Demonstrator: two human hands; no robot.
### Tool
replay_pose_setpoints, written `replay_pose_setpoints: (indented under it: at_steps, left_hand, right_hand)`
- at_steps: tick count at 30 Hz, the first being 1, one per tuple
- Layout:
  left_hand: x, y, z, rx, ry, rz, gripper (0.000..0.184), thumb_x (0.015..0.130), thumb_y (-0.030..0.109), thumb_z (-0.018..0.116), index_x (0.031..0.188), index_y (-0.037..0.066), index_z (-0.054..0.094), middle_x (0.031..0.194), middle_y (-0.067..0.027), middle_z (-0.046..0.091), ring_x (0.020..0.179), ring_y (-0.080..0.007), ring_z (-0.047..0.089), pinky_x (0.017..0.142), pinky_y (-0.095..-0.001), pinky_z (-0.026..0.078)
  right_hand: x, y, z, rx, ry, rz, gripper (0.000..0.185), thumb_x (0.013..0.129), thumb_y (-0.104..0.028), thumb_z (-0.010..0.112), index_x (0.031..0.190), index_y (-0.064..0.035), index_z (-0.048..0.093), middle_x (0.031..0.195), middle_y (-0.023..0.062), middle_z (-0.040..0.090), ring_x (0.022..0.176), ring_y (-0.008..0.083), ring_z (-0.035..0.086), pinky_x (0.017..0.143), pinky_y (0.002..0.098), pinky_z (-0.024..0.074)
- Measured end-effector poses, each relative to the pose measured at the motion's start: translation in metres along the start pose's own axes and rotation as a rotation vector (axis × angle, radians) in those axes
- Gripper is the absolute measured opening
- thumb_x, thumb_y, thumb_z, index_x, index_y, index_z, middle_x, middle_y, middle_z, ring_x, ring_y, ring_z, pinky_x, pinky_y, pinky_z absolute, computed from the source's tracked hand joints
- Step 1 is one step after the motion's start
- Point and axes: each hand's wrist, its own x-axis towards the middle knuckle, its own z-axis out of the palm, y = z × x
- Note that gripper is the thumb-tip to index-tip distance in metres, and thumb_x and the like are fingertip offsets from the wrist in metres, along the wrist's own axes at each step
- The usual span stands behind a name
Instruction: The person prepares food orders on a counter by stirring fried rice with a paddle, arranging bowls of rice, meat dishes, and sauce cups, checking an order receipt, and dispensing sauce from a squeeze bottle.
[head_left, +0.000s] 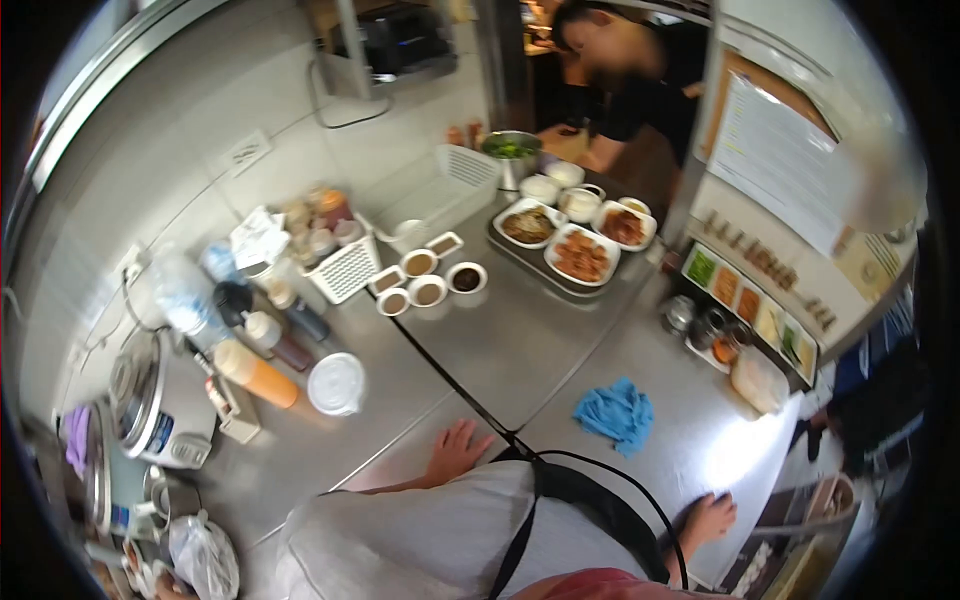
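Observation:
My left hand [460,450] lies flat on the steel counter [425,345], fingers apart and nothing in it. Resting at the counter's right edge, my right hand [712,517] has its fingers spread and holds nothing. Between and beyond the two hands is a crumpled blue cloth [614,415], touched by neither. Ahead and left of my left hand stands a round tub with a white lid [336,384]. Several small white dishes of sauce [429,291] sit farther off. A tray [520,262] at the back carries bowls of food, one with reddish pieces [581,256].
On the left are squeeze bottles [255,373], a rice cooker [165,400] and a white basket [343,268]. A clear bin [430,190] stands by the wall. Garnish containers [750,305] line the right side. A co-worker [640,80] leans in at the far opening. A black cord [640,490] crosses my front.

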Motion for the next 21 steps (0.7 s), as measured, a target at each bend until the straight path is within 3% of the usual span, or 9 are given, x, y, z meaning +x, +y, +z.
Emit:
replay_pose_setpoints:
  at_steps: [4,9,12,18,21]
  left_hand:
    - [-0.003,-0.004,0.011,0.029,0.011,0.025,0.045,0.078,0.038,0.04,0.122,0.028,0.036,0.124,-0.0138,0.032,0.118,-0.0315,0.026,0.091,-0.0502,0.024]
    - [0.0,-0.003,0.0,-0.077,-0.116,-0.014,0.047,0.078,0.043,0.039,0.123,0.028,0.034,0.126,-0.0139,0.027,0.121,-0.0317,0.02,0.094,-0.0512,0.017]
    - [0.0,-0.001,-0.006,-0.138,-0.082,-0.013,0.048,0.078,0.043,0.04,0.124,0.028,0.033,0.128,-0.0135,0.025,0.122,-0.0311,0.019,0.095,-0.0507,0.016]
    - [-0.002,-0.002,0.012,-0.118,-0.008,-0.036,0.042,0.077,0.038,0.043,0.118,0.029,0.042,0.126,-0.0129,0.031,0.12,-0.031,0.026,0.094,-0.0481,0.019]
    - [-0.001,-0.002,0.012,-0.037,-0.063,-0.035,0.047,0.077,0.04,0.043,0.121,0.027,0.037,0.125,-0.0126,0.029,0.119,-0.0301,0.025,0.093,-0.0496,0.021]
  right_hand:
    - [0.003,0.001,0.007,-0.045,-0.006,0.022,0.043,0.076,-0.038,0.043,0.115,-0.0203,0.043,0.122,0.006,0.039,0.114,0.0244,0.034,0.084,0.045,0.0304]
    - [0.002,0.0,0.005,-0.072,0.0,0.02,0.042,0.078,-0.04,0.041,0.115,-0.0204,0.043,0.122,0.0053,0.039,0.114,0.0233,0.035,0.085,0.044,0.0307]
    - [0.0,0.001,0.003,-0.074,0.009,0.016,0.042,0.079,-0.04,0.04,0.116,-0.0202,0.042,0.122,0.0056,0.039,0.114,0.0235,0.035,0.085,0.044,0.0313]
    - [-0.001,0.002,0.0,-0.08,0.001,-0.001,0.042,0.079,-0.04,0.041,0.116,-0.02,0.043,0.122,0.0061,0.04,0.114,0.0251,0.035,0.084,0.0445,0.0325]
    - [0.001,0.0,0.005,-0.094,-0.011,-0.014,0.042,0.079,-0.04,0.041,0.116,-0.02,0.043,0.122,0.0063,0.04,0.113,0.0261,0.035,0.084,0.0451,0.0331]
